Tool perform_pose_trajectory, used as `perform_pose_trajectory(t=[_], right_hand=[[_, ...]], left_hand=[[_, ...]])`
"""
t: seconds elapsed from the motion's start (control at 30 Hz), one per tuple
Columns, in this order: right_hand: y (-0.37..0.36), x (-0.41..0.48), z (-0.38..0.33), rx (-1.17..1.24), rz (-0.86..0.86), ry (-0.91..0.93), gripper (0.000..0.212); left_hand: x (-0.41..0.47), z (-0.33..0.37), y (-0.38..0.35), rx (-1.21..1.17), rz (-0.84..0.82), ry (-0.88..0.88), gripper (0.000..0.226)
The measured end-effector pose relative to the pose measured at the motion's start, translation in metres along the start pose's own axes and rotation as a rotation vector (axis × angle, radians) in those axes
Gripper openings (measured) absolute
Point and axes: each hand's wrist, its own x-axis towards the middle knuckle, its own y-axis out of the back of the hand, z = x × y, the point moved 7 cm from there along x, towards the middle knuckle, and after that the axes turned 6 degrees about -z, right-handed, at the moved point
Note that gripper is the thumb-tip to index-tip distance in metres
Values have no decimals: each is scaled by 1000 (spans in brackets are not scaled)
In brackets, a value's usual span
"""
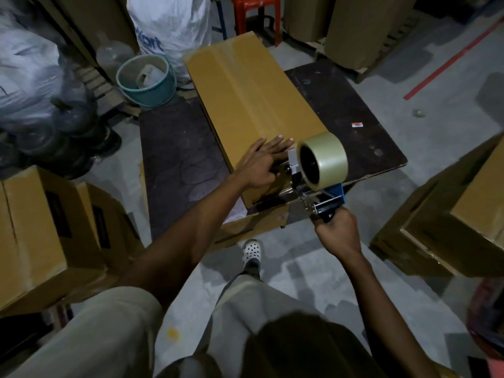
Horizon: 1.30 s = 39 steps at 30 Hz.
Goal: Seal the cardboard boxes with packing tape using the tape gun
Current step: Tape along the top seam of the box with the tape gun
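Observation:
A long brown cardboard box (253,96) lies lengthwise on a low dark table (174,148), a strip of clear tape running down its centre seam. My left hand (263,162) lies flat with straight fingers on the box's near end. My right hand (338,236) grips the handle of a blue tape gun (324,197) carrying a roll of clear tape (323,162). The gun's front sits at the box's near edge, just right of my left hand.
Cardboard boxes stand on the floor at the left (41,236) and right (458,219). A teal bucket (147,80), white sacks (169,25) and a red stool (256,12) stand beyond the table. My foot in a white clog (252,252) is near the table's front.

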Motion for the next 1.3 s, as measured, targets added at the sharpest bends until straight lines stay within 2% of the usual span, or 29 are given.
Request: perform_pose_trajectory(t=[0.13, 0.23, 0.33, 0.4, 0.43, 0.47, 0.5, 0.53, 0.6, 0.67, 0.73, 0.8, 0.87, 1.0, 1.17, 1.3], right_hand=[[-2, -8, 12, 17, -16, -20, 18], [2, -8, 9, 10, -25, -15, 22], [4, -6, 10, 38, -23, -30, 27], [4, -4, 9, 63, -39, -38, 28], [4, -1, 6, 70, -51, -40, 28], [4, 1, 4, 85, -64, -50, 27], [4, 4, 4, 107, -82, -78, 25], [2, 5, 8, 128, -118, -117, 23], [-6, -1, 31, 84, -240, -223, 22], [-19, -22, 70, -45, -341, -321, 20], [-25, -39, 97, -72, -360, -393, 18], [-23, -34, 104, 11, -287, -414, 19], [-16, -20, 99, 115, -189, -413, 22], [-5, 3, 91, 229, -55, -391, 24], [-4, 19, 98, 304, -1, -407, 19], [9, 44, 97, 157, 124, -468, 23]], left_hand=[[3, -9, -5, -2, -39, 46, 87], [4, -7, -6, -114, -57, 28, 72], [8, -7, -4, 23, -22, 91, 61], [12, -7, -14, 14, -128, 57, 63], [8, 3, -10, -90, -111, -77, 67], [7, 4, -8, -369, -25, -165, 72], [10, -2, -10, -699, -58, -215, 72], [13, -14, -19, -716, -36, -222, 67], [10, -24, -24, -274, 20, -133, 54], [13, -19, -18, -123, 14, -13, 51], [15, -13, -17, -118, 4, 44, 46], [17, -10, -9, -272, 78, 89, 42], [17, -3, -6, -148, 163, 115, 43], [18, 6, -9, 131, 218, 171, 39], [23, 10, -10, 340, 169, 195, 47], [19, 18, -21, 498, 120, 181, 65]])
